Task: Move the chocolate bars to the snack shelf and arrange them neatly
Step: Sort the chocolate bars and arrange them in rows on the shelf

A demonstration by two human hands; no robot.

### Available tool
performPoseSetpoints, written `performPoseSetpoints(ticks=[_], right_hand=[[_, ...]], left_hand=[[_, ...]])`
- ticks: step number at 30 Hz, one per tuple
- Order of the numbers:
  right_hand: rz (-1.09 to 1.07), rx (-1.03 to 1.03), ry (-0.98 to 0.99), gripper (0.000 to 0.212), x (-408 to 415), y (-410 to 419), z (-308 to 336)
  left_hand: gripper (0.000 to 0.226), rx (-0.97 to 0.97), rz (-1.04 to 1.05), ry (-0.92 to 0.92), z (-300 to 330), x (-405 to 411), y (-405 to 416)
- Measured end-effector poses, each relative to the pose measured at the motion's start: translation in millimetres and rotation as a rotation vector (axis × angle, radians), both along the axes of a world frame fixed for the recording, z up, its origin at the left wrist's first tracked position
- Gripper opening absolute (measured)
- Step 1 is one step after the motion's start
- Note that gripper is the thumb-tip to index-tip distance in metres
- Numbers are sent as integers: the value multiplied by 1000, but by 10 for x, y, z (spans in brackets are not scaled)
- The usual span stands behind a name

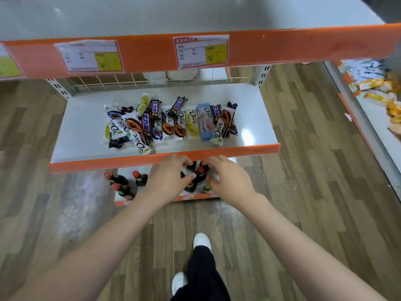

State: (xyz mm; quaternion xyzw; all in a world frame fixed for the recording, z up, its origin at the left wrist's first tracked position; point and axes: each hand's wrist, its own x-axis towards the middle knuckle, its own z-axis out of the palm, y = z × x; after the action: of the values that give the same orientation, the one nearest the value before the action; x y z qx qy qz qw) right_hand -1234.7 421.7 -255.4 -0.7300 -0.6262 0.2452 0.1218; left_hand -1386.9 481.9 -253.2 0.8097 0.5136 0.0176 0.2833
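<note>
Several chocolate bars (171, 123) in white, brown, green and blue wrappers lie in a loose, overlapping row on the white middle shelf (76, 135), some crossing each other at the left end. My left hand (168, 178) and my right hand (225, 179) hover side by side in front of that shelf's orange front edge (108, 162), below the bars and touching none of them. The fingers of both hands are loosely curled and hold nothing.
Dark bottles with red caps (121, 184) stand on the bottom shelf under my hands. An orange-edged upper shelf with price tags (200, 52) overhangs near my head. A second shelf with yellow snack packs (382, 94) stands at the right. Wood-pattern floor surrounds the unit.
</note>
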Motion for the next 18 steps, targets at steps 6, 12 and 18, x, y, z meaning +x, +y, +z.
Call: performPoseSetpoints(ticks=[6,12,18], right_hand=[[-63,40,55,40,192,388,-350],[-36,67,-37,40,440,789,-742],[-48,126,-130,57,714,1173,-1074]], left_hand=[[26,-73,178,-154,-442,350,239],[26,-18,170,-145,-839,664,571],[34,141,144,-12,-1196,887,881]])
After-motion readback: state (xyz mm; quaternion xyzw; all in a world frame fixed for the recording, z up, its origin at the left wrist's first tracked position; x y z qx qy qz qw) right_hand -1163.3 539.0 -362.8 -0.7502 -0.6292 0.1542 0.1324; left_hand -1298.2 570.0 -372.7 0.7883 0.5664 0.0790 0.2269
